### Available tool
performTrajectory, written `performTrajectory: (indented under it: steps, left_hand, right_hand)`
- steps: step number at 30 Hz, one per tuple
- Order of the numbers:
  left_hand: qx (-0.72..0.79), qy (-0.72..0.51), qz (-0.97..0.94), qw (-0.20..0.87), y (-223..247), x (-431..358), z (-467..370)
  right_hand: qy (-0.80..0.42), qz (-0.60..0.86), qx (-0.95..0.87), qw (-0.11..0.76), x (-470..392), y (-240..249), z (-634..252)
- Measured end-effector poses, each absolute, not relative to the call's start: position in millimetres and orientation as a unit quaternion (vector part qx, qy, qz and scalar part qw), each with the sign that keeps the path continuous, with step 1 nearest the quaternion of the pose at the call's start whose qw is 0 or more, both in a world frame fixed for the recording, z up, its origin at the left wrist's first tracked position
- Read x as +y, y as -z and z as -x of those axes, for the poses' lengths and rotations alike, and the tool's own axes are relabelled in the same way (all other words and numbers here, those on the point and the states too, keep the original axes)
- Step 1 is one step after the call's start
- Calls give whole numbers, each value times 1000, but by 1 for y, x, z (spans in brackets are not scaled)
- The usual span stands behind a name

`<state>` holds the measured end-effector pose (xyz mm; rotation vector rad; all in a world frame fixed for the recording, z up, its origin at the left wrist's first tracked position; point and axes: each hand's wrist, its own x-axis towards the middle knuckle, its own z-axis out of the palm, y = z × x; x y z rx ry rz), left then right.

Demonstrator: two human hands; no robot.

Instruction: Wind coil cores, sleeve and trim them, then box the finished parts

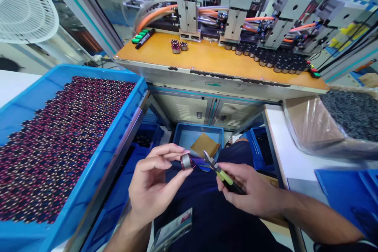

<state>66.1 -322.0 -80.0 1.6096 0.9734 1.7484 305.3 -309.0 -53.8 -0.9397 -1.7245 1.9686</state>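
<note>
Between thumb and fingers, my left hand [156,179] pinches a small motor stator [186,162], a grey metal ring with dark red windings at its ends. My right hand [251,187] is wrapped round a pair of side cutters [226,179] with green and black handles. Their pointed jaws face up and to the left, a short way right of the stator and apart from it. To the left, a blue crate [118,120] holds rows of similar stators [67,145] with red windings.
Ahead stands an orange-topped bench [206,59] under a machine with metal blocks [186,15]. Three or so stators [176,47], markers [143,38] and black-topped parts [277,59] sit on it. A bagged carton [313,118] of dark parts is at right. A blue bin [184,130] lies below; a fan [26,6] is upper left.
</note>
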Motion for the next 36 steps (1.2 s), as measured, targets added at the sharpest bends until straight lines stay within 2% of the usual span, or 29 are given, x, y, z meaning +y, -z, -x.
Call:
performTrajectory:
  steps: [7,14,36]
  left_hand:
    - [375,-662,-597,256,84,-324,-71]
    - [386,-646,-619,225,88,-330,-66]
    - [376,-638,-628,240,92,-334,-62]
  right_hand:
    - [-658,266,-670,218,-311,41,-306]
    - [-634,266,-697,205,-312,39,-297]
    - [-655,305,-674,152,-305,29,-287]
